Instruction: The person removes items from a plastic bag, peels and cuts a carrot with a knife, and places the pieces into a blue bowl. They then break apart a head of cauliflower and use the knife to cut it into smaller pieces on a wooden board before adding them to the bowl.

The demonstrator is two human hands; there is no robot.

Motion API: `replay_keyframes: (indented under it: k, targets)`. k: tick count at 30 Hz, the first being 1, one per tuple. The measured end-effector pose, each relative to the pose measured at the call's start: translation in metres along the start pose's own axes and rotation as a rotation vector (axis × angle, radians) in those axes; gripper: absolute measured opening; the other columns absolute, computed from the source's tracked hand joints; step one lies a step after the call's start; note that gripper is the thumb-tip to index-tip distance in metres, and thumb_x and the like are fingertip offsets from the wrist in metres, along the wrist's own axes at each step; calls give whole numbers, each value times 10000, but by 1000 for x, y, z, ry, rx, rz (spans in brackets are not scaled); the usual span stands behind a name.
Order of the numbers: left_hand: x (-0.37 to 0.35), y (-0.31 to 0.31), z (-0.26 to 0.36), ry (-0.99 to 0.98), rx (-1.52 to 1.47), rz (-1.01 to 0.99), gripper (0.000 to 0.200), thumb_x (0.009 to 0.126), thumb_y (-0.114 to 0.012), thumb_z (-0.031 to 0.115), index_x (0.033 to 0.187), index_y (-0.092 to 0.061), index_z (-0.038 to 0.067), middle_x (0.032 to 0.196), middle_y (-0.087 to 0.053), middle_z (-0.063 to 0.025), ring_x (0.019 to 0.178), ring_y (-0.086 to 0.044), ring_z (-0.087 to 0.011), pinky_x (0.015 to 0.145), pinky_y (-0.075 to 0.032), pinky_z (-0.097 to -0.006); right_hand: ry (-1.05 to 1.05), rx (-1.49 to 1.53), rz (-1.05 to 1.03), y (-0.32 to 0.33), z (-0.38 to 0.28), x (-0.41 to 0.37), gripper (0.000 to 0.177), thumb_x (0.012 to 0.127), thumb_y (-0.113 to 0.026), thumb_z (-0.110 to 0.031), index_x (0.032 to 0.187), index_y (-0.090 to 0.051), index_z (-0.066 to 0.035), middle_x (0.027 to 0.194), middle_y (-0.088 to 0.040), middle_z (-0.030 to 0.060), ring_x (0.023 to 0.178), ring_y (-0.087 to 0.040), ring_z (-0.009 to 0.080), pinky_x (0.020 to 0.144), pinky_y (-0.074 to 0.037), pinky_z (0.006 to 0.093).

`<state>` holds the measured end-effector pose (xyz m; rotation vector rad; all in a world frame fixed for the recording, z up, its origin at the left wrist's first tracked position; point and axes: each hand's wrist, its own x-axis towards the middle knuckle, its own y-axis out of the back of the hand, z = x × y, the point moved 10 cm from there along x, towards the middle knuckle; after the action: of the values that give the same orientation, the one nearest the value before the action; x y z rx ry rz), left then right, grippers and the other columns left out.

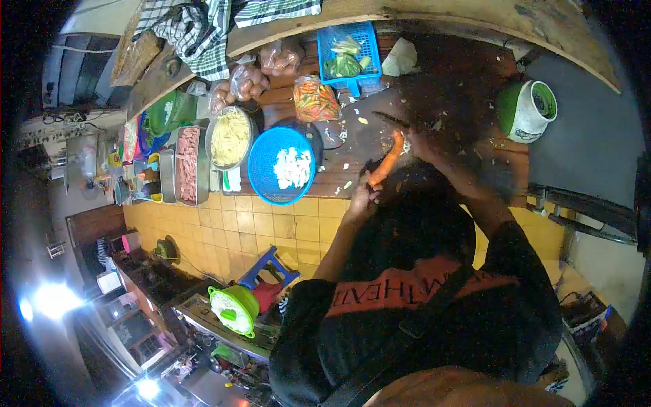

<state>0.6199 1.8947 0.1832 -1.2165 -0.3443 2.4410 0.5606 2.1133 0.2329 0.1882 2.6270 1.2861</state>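
Black shirt [407, 319] foreground: left hand [363, 197] grips carrot [386, 163], right hand [424, 146] clenches knife [390, 121], seemingly paring; next stroke needs fingers clear.

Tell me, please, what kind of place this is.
Most likely a kitchen, perhaps of a small eatery. The left hand holds a carrot and the right hand a knife. Beside them stand a blue basket of chopped white pieces and a metal bowl of shredded yellow food.
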Motion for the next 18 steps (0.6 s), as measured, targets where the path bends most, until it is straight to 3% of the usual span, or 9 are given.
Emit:
replay_keyframes:
  k: [2, 3, 5, 6, 7, 9, 10, 11, 18]
  targets:
    - [-2, -1, 4, -5, -4, -14, 442, 941, -385, 545, 1001, -526, 130, 600, -427, 62, 416, -315, -52, 410, -301, -205, 520, 13, 436, 68, -73, -19, 244, 872, -512, -214, 995, -569, -11, 941, -582, 229, 912, -576, 353, 792, -455, 465]
    - [2, 2, 5, -12, -5, -15, 442, 941, -385, 545, 1001, -526, 130, 600, -427, 62, 416, -315, -52, 410, -301, -205, 527, 11, 439, 84, -90, -19, 244, 872, -512, -214, 995, -569, -11, 941, -582, 229, 912, -576, 353, 792, -455, 465]
    - [7, 2, -12, 87, -147, -114, 424, 949, -378, 531, 977, -519, 132, 605, -423, 62, 420, -310, -52, 415, -306, -208, 30, -159, -524, 11, -68, -30, 297, 847, -534, -162, 1102, -541, -9, 1061, -542, 242, 1076, -504, 311, 976, -372, 439]
    - [5, 1, -12, 88, -147, -115, 424, 949, -378, 531, 977, -519, 132, 605, -423, 62, 420, -310, -52, 415, -306, -208, 250, -205, -245, -10, -57, -34, 360, 818, -553, -105, 1160, -491, -9, 1073, -530, 227, 1042, -504, 308, 980, -375, 439]
    - [4, 0, -8, 58, -126, -87, 424, 945, -382, 539, 960, -513, 136, 604, -423, 63, 420, -310, -53, 417, -309, -210, 249, -206, -243, -29, -39, -33, 360, 818, -553, -105, 1160, -491, -9, 1073, -530, 227, 1042, -504, 308, 980, -375, 439]
    - [-2, -4, -3, 35, -109, -55, 424, 941, -386, 546, 943, -507, 140, 603, -423, 63, 419, -310, -54, 418, -312, -212, 446, -39, 117, -11, -41, -33, 326, 828, -585, -172, 1105, -551, -2, 894, -596, 217, 759, -601, 366, 669, -474, 463]
    - [-5, -2, -2, 29, -62, -9, 431, 932, -393, 559, 926, -504, 143, 602, -423, 62, 423, -318, -56, 419, -317, -219, 286, 137, 138, 26, -48, -19, 288, 806, -603, -166, 1032, -575, 11, 913, -596, 222, 802, -602, 377, 687, -484, 465]
    - [-8, -1, -1, 26, -14, 36, 439, 923, -400, 572, 909, -501, 146, 601, -424, 61, 427, -325, -58, 420, -322, -226, 282, 138, 133, 31, -48, -19, 288, 806, -603, -166, 1032, -575, 11, 913, -596, 222, 802, -602, 377, 687, -484, 465]
    - [-6, -1, 2, 31, 14, 52, 466, 907, -411, 591, 888, -504, 135, 600, -424, 43, 448, -352, -66, 426, -339, -246, 186, -190, -159, 12, -39, -14, 320, 801, -589, -127, 1089, -545, 5, 960, -584, 227, 826, -601, 381, 700, -491, 463]
